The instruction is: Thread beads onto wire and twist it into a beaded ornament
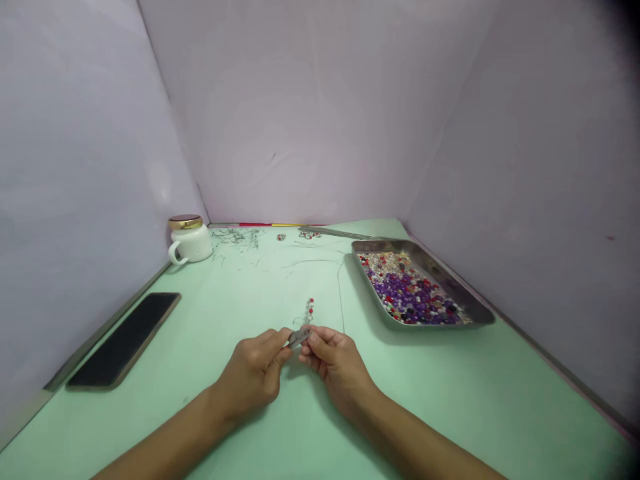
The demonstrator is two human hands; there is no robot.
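Observation:
Near the middle of the green table, my left hand (257, 367) is closed round a small grey metal tool (299, 338), whose tip reaches my other hand. My right hand (336, 363) pinches at that tip, fingers curled; what exactly lies between thumb and forefinger is too small to make out. Just beyond the fingertips a short strand of red and white beads (311, 311) stretches away over the table, with a thin loop of wire beside it.
A metal tray (437, 325) of mixed beads is at right. A white mug (193, 243) with a gold lid stands back left, beside wire scraps (237, 237). A phone (127, 340) lies at left. Small beaded pieces (310, 235) rest at the back. Walls enclose three sides.

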